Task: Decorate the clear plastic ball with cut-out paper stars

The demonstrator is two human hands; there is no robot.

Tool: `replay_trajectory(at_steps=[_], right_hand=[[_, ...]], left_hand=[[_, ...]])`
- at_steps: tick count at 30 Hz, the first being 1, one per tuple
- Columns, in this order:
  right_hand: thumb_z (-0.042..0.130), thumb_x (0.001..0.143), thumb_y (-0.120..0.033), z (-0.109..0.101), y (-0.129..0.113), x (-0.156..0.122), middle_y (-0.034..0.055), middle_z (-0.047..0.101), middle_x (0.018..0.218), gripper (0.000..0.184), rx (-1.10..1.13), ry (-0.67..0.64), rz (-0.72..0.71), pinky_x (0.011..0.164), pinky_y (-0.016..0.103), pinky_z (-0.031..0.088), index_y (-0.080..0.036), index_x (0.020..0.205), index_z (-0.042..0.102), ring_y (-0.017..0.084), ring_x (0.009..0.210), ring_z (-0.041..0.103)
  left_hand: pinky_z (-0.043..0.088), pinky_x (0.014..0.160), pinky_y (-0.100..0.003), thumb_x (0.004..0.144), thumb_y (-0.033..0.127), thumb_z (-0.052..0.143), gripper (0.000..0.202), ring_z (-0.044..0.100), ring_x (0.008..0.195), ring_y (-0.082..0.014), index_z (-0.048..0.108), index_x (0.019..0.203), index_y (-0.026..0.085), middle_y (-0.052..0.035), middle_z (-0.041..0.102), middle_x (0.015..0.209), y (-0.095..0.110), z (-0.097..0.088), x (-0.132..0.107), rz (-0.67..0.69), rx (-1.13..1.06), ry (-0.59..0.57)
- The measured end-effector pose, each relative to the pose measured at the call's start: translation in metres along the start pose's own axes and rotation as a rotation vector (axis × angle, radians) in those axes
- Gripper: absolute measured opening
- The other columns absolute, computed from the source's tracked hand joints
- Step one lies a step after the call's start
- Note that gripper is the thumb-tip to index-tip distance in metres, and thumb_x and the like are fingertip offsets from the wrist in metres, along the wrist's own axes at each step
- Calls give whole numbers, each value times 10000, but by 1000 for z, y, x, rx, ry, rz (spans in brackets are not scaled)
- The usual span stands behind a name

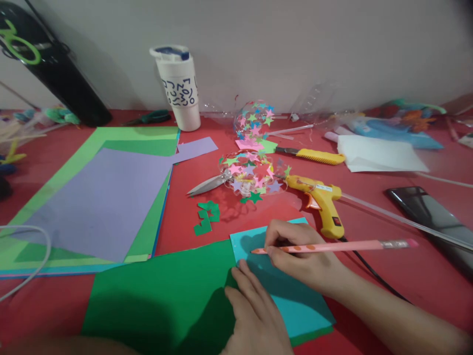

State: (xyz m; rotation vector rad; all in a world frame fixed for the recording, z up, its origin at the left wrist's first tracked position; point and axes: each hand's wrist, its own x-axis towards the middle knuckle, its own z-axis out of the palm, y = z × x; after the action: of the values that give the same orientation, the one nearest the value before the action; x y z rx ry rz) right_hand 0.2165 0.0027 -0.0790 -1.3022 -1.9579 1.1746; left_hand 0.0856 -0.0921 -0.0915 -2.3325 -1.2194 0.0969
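My right hand (301,261) is closed around a pink pencil (354,245), whose tip points left just over the turquoise sheet (299,305). My left hand (256,315) rests with fingers stretched across the left edge of that sheet and the large dark green sheet (162,296) beneath it. Small green paper scraps (207,217) lie beyond the green sheet. Farther back are scissors (209,186), their handles hidden by clear rings covered with coloured stars (249,170).
Right of the stars lie a yellow glue gun (318,197), a yellow cutter (320,156) and a dark phone (424,212). Stacked coloured sheets with a purple sheet (107,192) on top lie left. A white tumbler (179,93) and a black bottle (62,74) stand by the wall.
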Motion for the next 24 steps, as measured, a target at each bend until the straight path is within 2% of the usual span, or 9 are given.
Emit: replay_trajectory(at_steps=[7,13,19,24], right_hand=[[479,714,-135,1,-1,0,-62,470,535,125,16,-35,-1,459,215,309,-210,615,468,97,493,414],[499,764,-174,1,-4,-1,-47,523,573,122,2,-65,5,487,223,339,-209,648,505,110,528,461],[520,795,-185,2,-1,-1,-48,554,602,108,-15,-79,-6,491,206,346,-207,690,532,101,541,482],[528,814,-216,3,0,0,-38,574,618,96,-5,-86,-29,503,207,356,-202,727,564,103,548,488]], left_hand=[[500,645,-360,683,134,556,310,659,875,-298,750,924,151,-151,727,985,6,2,-1,-56,18,-20],[516,614,-341,712,130,531,300,680,837,-286,751,916,132,-160,738,958,0,-4,3,-5,12,-22],[517,609,-340,657,130,539,307,686,812,-296,760,867,102,-187,738,926,0,-5,5,-47,-9,4],[522,611,-343,671,116,497,324,691,800,-287,759,860,91,-191,739,916,2,-4,5,-54,-23,9]])
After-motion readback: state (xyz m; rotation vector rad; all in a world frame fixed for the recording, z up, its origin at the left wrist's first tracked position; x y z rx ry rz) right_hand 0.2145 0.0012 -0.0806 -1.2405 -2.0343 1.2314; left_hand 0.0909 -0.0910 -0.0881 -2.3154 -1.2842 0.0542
